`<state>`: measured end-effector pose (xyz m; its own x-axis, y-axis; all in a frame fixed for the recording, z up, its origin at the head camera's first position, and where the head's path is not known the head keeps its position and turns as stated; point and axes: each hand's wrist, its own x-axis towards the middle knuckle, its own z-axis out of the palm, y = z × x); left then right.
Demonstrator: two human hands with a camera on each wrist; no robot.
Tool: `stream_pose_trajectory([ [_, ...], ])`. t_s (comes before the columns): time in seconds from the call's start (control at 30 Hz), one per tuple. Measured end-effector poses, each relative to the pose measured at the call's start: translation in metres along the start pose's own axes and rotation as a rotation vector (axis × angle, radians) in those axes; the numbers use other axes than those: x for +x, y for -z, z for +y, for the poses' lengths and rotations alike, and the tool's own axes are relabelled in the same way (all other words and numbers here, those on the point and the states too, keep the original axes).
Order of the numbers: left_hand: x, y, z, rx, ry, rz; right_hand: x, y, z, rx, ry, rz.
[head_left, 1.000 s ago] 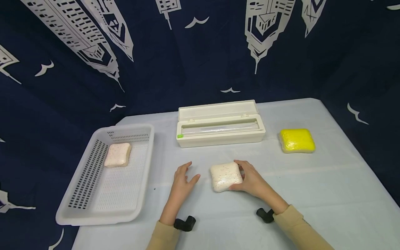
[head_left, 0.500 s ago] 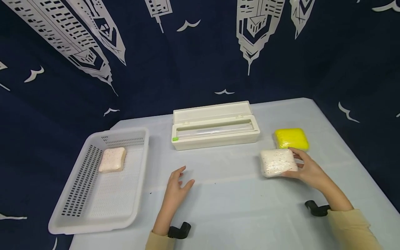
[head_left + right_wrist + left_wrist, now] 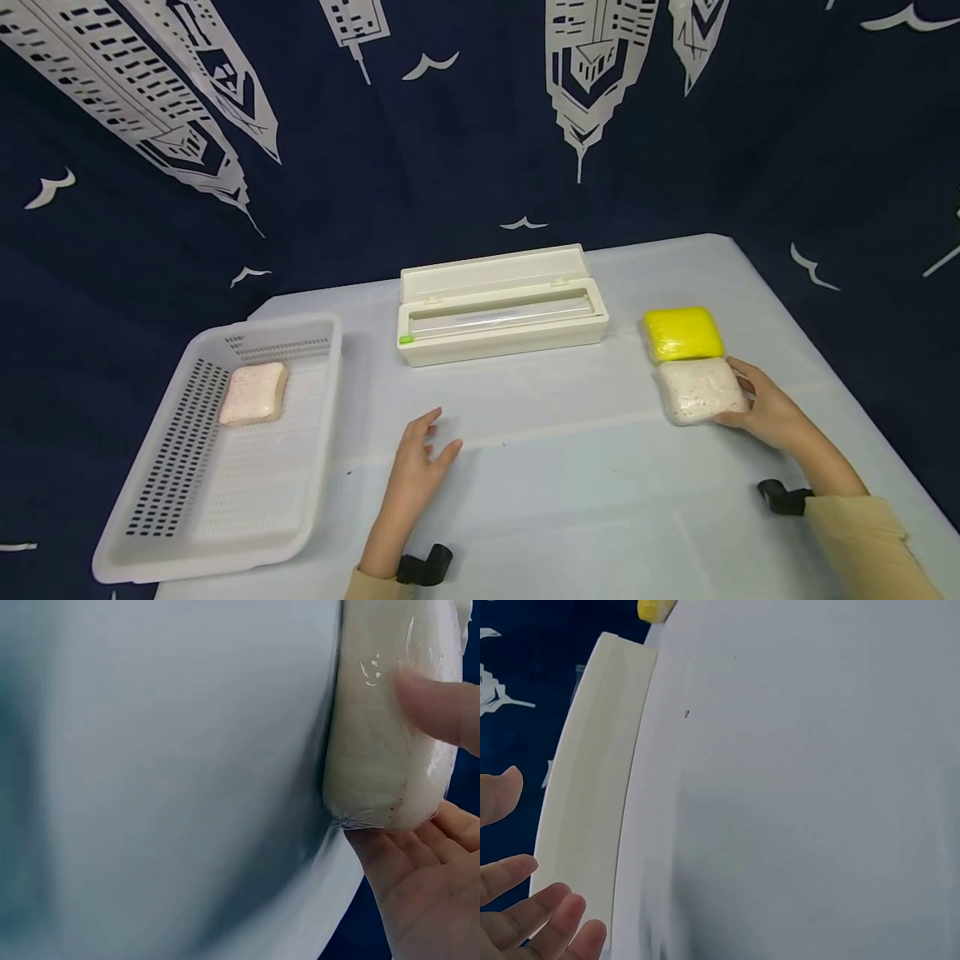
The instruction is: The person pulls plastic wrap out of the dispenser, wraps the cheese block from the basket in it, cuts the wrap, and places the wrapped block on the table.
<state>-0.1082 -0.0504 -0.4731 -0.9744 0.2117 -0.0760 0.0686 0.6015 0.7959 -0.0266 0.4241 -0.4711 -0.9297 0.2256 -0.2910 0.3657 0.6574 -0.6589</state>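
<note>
1. Table (image 3: 525,517): white block (image 3: 701,390) is at right, just on the near side of yellow block (image 3: 684,333); contact unclear.
2. Blocks: excess push toward the far side could displace yellow block.
3. Right hand (image 3: 774,412): part-closed, gripping white block.
4. Left hand (image 3: 416,467): loosely spread, holding nothing.

A tabletop (image 3: 540,533) in what looks like a makeshift filming set; kind of room unclear.
A creased white cloth (image 3: 600,467) covers it, and a navy curtain (image 3: 405,183) printed with upside-down buildings hangs right behind. The plastic basket (image 3: 195,569) and cling-film box (image 3: 510,344) are kitchen goods; black wrist fittings (image 3: 426,567) suggest recording.
</note>
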Motion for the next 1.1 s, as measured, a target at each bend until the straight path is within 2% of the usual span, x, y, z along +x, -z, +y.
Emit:
stream_pose_trajectory([
  [0.13, -0.003, 0.005, 0.0, 0.005, 0.001, 0.019, 0.004, -0.002, -0.006, -0.059, -0.009, 0.01],
  [0.37, -0.004, 0.011, -0.002, 0.061, -0.082, 0.073, 0.007, -0.002, -0.011, -0.091, -0.006, -0.002],
  [0.5, -0.001, 0.013, -0.002, 0.055, -0.079, 0.055, 0.001, 0.002, -0.014, -0.141, 0.011, -0.019],
  [0.6, 0.002, 0.015, -0.001, 0.061, -0.082, 0.03, -0.009, 0.006, -0.024, -0.158, 0.05, -0.002],
  [0.73, 0.006, 0.02, -0.003, 0.072, -0.091, 0.032, -0.013, -0.001, -0.057, -0.176, 0.1, 0.054],
  [0.87, 0.015, 0.028, 0.001, 0.072, -0.113, 0.051, -0.011, -0.019, -0.095, -0.17, 0.16, 0.163],
  [1.0, 0.033, 0.036, 0.008, 0.062, -0.149, 0.099, 0.005, -0.036, -0.128, -0.1, 0.251, 0.238],
  [1.1, 0.05, 0.042, 0.012, 0.074, -0.168, 0.151, 0.022, -0.045, -0.15, -0.063, 0.285, 0.22],
])
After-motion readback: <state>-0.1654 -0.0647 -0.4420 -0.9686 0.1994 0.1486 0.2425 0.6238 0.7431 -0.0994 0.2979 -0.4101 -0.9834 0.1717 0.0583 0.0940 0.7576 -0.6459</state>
